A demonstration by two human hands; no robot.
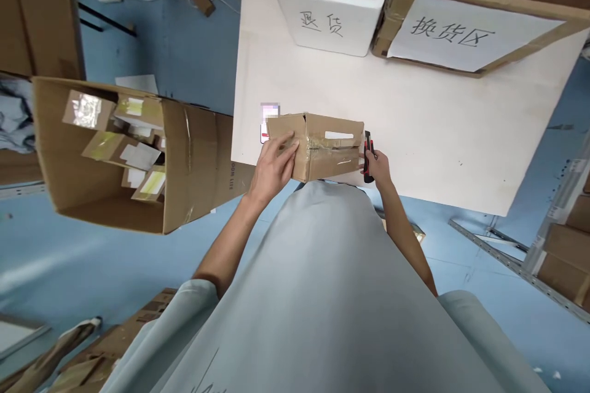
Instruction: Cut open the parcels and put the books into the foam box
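Observation:
A small cardboard box (334, 163) sits at the near edge of the white table, with clear tape along its seam and a white label on top. My left hand (275, 166) lies against the box's left end, fingers stretched out over the cardboard. In my right hand (380, 167) is a black and red box cutter (369, 158), held upright beside the box's right end. Some right fingers reach behind the cutter toward the box; whether the blade is out I cannot tell. A phone (270, 112) with a lit screen is partly hidden behind the box's left corner.
A white foam bin (334, 24) with packages stands at the table's back, next to a large cardboard box (385, 46) bearing a handwritten paper sign. Left of the table, a big open carton (198, 166) holds several taped parcels. Metal shelving with boxes (565, 258) is at the right.

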